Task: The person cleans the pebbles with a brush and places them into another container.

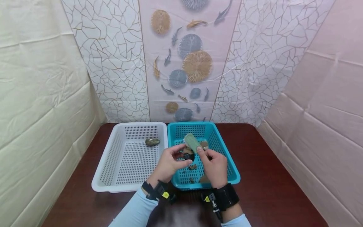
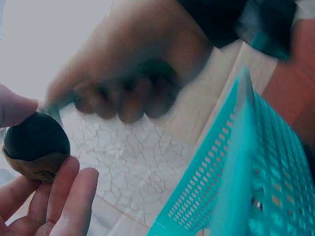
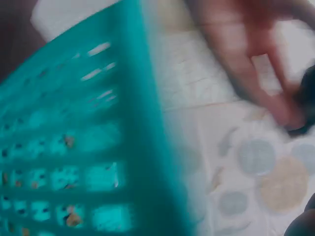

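My left hand [image 1: 169, 160] holds a dark egg [image 1: 188, 157] between thumb and fingers, over the teal basket [image 1: 234, 171]. In the left wrist view the egg is smooth and black on top, with a brown mud crust [image 2: 40, 168] round its lower part. My right hand [image 1: 215, 165] grips a green brush [image 1: 191, 142] with pale bristles along its left edge, its head tilted up to the left just above the egg. The right wrist view is blurred, with the brush out of sight.
Brown mud pieces and crumbs [image 1: 193, 167] lie in the teal basket. Beside it on the left stands a white basket [image 1: 97, 176], holding one dark, shiny egg [image 1: 152, 142]. Both rest on a dark red table [image 1: 269, 176], with cloth walls around three sides.
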Demonstrator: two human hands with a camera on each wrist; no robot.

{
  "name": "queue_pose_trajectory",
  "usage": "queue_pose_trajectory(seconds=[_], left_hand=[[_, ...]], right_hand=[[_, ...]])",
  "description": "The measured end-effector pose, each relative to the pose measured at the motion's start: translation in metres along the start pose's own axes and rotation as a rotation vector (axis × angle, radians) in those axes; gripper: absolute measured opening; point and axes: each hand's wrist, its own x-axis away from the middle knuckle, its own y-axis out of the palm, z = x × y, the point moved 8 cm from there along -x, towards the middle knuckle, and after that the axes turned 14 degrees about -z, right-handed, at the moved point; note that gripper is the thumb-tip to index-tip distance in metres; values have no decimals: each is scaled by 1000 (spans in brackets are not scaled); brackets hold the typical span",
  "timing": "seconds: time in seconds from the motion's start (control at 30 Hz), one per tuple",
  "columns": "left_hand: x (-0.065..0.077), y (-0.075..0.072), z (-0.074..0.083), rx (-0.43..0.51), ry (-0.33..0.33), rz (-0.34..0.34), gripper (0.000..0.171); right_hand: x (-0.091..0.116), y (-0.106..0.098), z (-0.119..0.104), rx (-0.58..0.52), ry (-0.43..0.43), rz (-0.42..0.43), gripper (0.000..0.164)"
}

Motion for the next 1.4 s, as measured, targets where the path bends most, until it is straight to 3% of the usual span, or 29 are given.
queue_pose_trajectory(seconds=[0.13,0.2,0.3,0.4,0.57,0.67,0.77,0.87,0.97,1.07,1.13,1.27,1.4], left_hand=[[-1,1,3,-37,5,6,64],[-1,1,4,-65,5,18,64],[0,1,6,-75,11,26,66],[0,1,9,-66,23,27,67],[2,1,13,-120,32,36,67],[3,2,13,-119,28,29,68],[2,2,12,-105,20,16,68],[2,2,10,-141,14,9,67],[3,0,11,-180,25,15,65],[3,0,13,-163,43,16,64],[4,1,15,-154,52,18,64],[5,1,17,-168,58,20,64],[5,0,17,-174,56,22,63]], right_hand=[[-1,-4,6,87,43,46,57],[1,-7,3,75,16,70,56],[1,-5,-5,28,-37,37,53],[-1,-3,-4,28,-24,10,53],[-1,-11,-3,101,-17,74,57],[2,-9,-9,41,-72,31,53],[2,-6,-8,37,-63,-6,51],[2,-11,-2,102,-12,40,56],[3,-15,-5,90,-40,71,56],[4,-11,-12,19,-98,17,53],[3,-8,-12,23,-93,-10,53],[3,-13,-4,137,-27,46,58],[5,-14,-11,89,-96,58,55]])
